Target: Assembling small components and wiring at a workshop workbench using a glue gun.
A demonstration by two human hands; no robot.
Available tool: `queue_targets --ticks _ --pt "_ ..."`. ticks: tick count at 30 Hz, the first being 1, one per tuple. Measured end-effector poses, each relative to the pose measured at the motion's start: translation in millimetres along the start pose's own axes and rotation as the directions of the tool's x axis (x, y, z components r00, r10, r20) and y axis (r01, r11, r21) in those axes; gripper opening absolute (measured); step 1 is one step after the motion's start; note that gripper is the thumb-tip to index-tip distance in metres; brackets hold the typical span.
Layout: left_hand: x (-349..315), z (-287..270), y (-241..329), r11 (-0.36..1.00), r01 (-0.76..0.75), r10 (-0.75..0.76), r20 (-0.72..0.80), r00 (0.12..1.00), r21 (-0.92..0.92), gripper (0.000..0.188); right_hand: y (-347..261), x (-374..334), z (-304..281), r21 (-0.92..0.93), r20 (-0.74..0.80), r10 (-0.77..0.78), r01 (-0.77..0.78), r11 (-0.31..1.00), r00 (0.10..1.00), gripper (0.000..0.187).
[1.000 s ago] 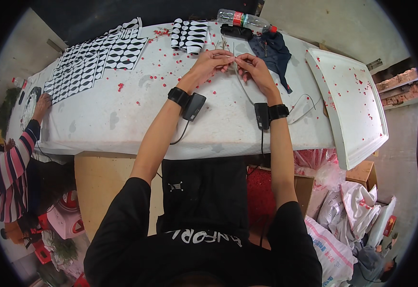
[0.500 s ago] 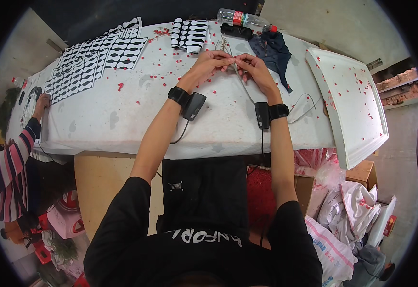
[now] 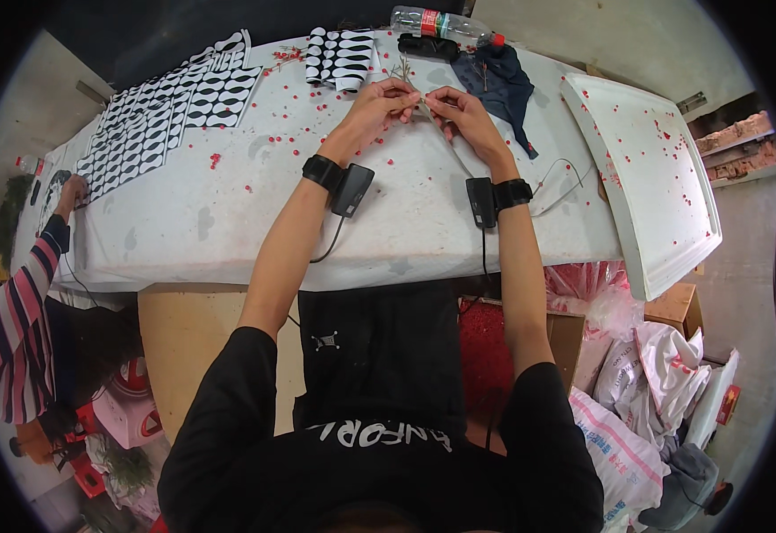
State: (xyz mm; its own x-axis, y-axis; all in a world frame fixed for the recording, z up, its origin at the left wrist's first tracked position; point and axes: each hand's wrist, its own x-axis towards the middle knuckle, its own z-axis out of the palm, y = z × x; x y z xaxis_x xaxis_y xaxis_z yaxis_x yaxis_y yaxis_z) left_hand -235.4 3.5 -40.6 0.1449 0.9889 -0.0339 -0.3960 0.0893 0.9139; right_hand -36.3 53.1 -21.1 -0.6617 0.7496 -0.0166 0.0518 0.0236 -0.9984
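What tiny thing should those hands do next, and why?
Perhaps the bare right hand should gently turn the thin grey-green strip while the bare left hand steadies it: both hands pinch close together at it, near a spindly brown sprig.

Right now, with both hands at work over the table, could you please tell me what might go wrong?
1. The thin strand seems held only by the fingertips of the left hand and right hand, so it might slip.
2. Small red beads lie loose on the table; a sweeping forearm could scatter some.
3. The black cable from the right wrist box hangs over the table's front edge and could snag.
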Motion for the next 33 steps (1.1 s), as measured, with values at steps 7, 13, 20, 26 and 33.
queue_targets --ticks 7,13,20,26,33 --pt "0.6 -1.5 0.3 0.993 -0.054 0.052 -0.027 0.998 -0.104 0.012 1.1 -0.1 -1.4 -0.023 -0.043 -0.007 0.006 1.000 0.999 0.017" --pt "0.8 -4.4 2.5 0.983 -0.143 0.130 -0.118 0.985 -0.112 0.013 -5.3 -1.9 2.4 -0.007 -0.074 0.026 -0.027 1.000 0.997 0.022" --pt "0.1 -0.8 6.6 0.967 -0.208 0.173 -0.219 0.960 -0.147 0.015 -7.0 -5.9 6.3 -0.069 -0.048 -0.024 0.020 0.997 0.999 0.028" --pt "-0.4 -0.7 8.2 0.954 -0.216 0.174 -0.201 0.964 -0.210 0.017 -6.2 -5.8 5.4 -0.042 -0.044 -0.011 0.009 0.999 0.999 0.026" --pt "-0.2 -0.5 7.7 0.965 -0.177 0.145 -0.169 0.975 -0.195 0.025 -4.2 -3.6 2.1 0.010 -0.166 -0.047 0.049 0.999 0.985 0.021"
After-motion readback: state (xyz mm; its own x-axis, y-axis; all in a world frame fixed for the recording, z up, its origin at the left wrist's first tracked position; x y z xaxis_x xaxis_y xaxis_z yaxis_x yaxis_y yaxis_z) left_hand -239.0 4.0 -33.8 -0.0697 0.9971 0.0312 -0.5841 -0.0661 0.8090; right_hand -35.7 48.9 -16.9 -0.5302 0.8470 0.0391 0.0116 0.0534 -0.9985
